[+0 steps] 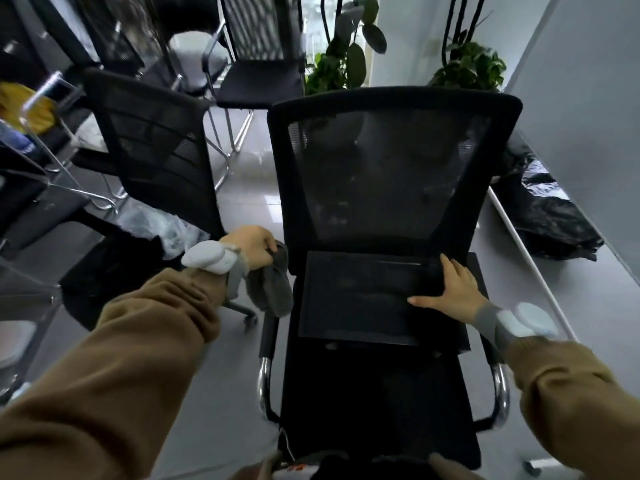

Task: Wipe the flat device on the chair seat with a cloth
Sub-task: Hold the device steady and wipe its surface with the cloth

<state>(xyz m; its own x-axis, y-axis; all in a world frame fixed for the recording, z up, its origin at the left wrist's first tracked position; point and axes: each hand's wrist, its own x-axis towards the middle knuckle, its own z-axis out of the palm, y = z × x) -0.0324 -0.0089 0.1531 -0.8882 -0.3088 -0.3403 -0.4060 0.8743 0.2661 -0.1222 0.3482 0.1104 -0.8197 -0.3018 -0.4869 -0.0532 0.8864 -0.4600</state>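
A flat black device lies on the seat of a black mesh-backed chair, close to the backrest. My right hand rests on the device's right side, fingers spread, thumb pointing left across its top. My left hand is left of the chair, clear of the seat, closed around a grey cloth that hangs down from the fist beside the chair's left armrest. The cloth is apart from the device.
A second black mesh chair stands to the left, with more chairs behind. Potted plants are at the back. A black plastic bag lies on the floor at right by the wall. Chrome armrests flank the seat.
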